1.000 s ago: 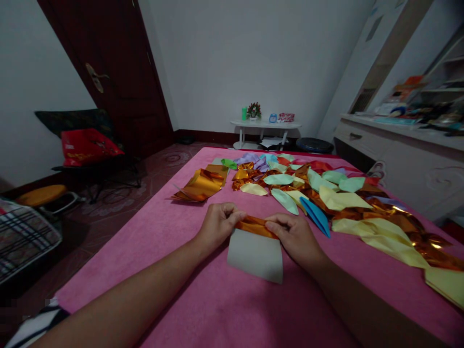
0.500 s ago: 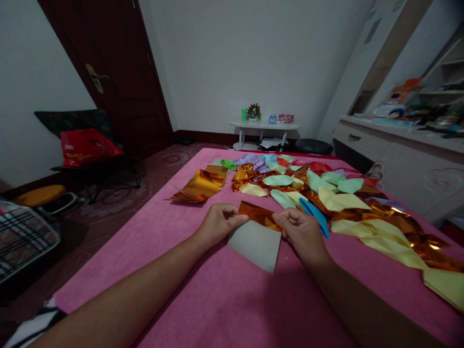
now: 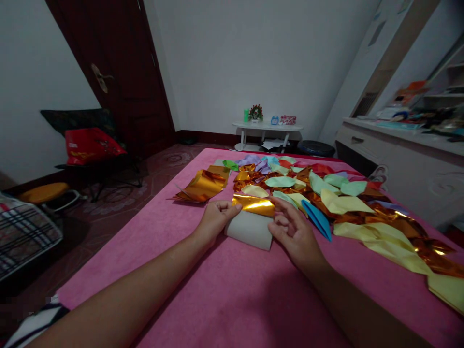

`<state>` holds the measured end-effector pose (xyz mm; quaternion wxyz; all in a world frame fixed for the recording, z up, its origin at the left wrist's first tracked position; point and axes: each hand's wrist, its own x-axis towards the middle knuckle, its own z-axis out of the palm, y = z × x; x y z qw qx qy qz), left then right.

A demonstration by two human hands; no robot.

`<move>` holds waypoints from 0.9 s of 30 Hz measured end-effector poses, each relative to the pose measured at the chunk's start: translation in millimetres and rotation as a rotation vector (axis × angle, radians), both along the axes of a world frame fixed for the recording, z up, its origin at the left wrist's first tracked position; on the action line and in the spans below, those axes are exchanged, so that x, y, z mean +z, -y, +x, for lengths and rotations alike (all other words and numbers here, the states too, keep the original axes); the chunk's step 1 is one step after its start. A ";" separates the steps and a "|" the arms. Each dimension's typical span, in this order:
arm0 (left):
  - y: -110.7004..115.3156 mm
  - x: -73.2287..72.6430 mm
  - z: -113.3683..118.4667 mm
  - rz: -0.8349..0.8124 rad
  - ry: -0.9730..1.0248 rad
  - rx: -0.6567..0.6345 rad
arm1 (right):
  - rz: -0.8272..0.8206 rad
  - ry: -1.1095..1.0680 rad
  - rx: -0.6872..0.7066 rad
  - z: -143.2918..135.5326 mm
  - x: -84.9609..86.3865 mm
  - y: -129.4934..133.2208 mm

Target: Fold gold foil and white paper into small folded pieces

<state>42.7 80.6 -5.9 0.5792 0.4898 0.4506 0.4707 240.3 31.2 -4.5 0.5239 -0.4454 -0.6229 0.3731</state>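
Observation:
A sheet of paper (image 3: 250, 230), grey on one side, hangs between my hands over the pink cloth. Its top part is folded over and shows a shiny gold strip (image 3: 253, 205). My left hand (image 3: 217, 217) pinches the sheet's left edge at the fold between thumb and fingers. At the right edge is my right hand (image 3: 293, 227), its index finger raised by the end of the gold strip and its thumb against the grey part. Just beyond it lies a folded blue paper (image 3: 317, 220).
Loose gold sheets (image 3: 205, 185) lie left of a pile of folded green, yellow, purple and gold papers (image 3: 281, 181). The pink cloth (image 3: 155, 232) covers the table. Behind stand a small white table (image 3: 266, 126) and, at left, a chair with a red bag (image 3: 92, 146).
The gold strip has turned brighter and the sheet now curves, its lower edge higher. My right hand has shifted slightly left, with its index finger lifted. The view has turned slightly.

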 end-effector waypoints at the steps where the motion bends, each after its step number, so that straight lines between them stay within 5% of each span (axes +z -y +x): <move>1: -0.6 -0.6 -0.1 -0.005 0.011 0.005 | 0.052 0.018 -0.043 1.8 -0.8 -1.2; 5: -1.8 -1.9 -0.6 -0.047 0.066 0.010 | 0.280 0.235 -0.168 5.6 -2.3 -6.0; 11: 0.0 -0.7 -0.8 -0.068 0.118 -0.071 | 0.405 0.361 -0.104 0.8 -1.3 -4.6; 14: 0.2 0.4 0.1 -0.039 0.119 -0.115 | 0.254 0.218 -0.114 2.9 -1.0 -4.5; 20: 0.9 1.8 0.6 0.084 0.114 -0.003 | -0.072 -0.120 -0.215 10.8 -5.6 -10.0; 27: 9.0 6.7 1.6 0.182 0.031 -0.245 | -0.210 -0.226 -0.133 7.2 0.8 -9.1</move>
